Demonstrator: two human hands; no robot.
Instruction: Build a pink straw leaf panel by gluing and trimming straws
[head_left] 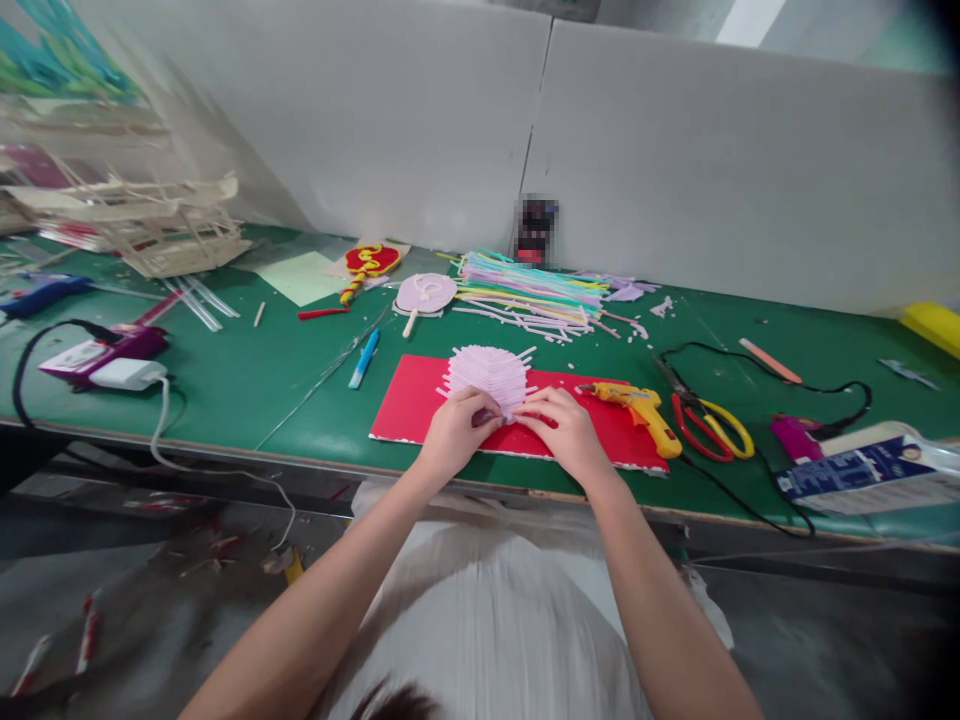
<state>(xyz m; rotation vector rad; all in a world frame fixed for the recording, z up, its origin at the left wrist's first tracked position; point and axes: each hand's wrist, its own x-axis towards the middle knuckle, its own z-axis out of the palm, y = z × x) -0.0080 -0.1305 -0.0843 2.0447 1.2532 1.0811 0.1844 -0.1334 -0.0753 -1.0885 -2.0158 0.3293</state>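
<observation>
On a red board [405, 400] lies a round lilac piece [491, 375] made of slanting rows of fuzzy strips like pipe cleaners, with loose ends sticking out at both sides. My left hand [457, 428] pinches its lower edge with curled fingers. Opposite it, my right hand [562, 425] has thumb and fingertips closed on the same edge, close to the left fingertips. The exact spot under the fingertips is partly hidden. Just right of my right hand, a yellow glue gun [637, 410] rests on the board.
Behind the board lie a bundle of coloured pipe cleaners [532, 290], a finished-looking lilac fan [426, 293] and a red-and-yellow fan [371, 262]. Pliers [705, 415] and a black cord lie right. A blue pen [364, 358] and power strip [105, 355] are left.
</observation>
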